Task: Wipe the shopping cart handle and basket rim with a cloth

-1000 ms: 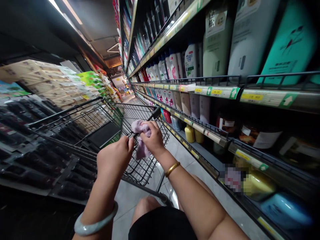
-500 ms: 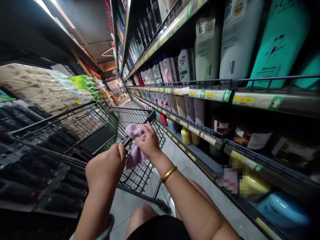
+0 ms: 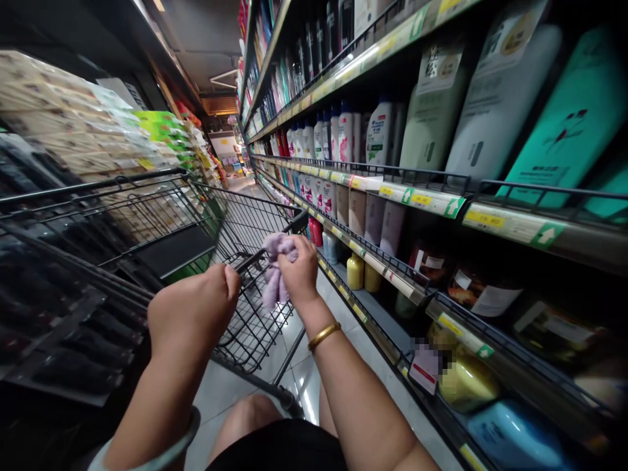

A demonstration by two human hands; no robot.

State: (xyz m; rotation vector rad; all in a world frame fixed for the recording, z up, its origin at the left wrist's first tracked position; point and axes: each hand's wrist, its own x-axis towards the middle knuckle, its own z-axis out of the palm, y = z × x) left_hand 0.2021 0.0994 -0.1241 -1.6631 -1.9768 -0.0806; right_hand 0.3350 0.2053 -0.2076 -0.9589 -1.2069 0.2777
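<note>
One purple cloth [image 3: 275,278], bunched up, sits at the handle bar [image 3: 250,258] of the shopping cart [image 3: 147,216], toward the bar's right end by the cart's near right corner. Its loose tail hangs below the bar against the wire basket.

Risks as we judge them:
- The cloth is held only at its top, so a looser pinch could let it slide off the bar onto the floor [image 3: 220,392].
- The cart is on wheels on smooth tile. A push through the cloth could roll it away if the other hand isn't holding the bar firmly.
- The right forearm runs close along the shelf [image 3: 422,199], so a wide elbow swing could clip the bottles [image 3: 377,134] on the lower rails.

Fingers:
- On the right hand [image 3: 298,269] they are closed tight around the top of the cloth, knuckles up, pressing it at the bar. There is a gold bangle [image 3: 324,335] on that wrist.
- On the left hand [image 3: 193,313] they are curled into a fist with the thumb on top, just left of the cloth at the bar's near edge. They are hidden behind the hand, so we cannot tell whether they wrap the bar or hold anything.
- The two hands are near each other but not touching.
</note>
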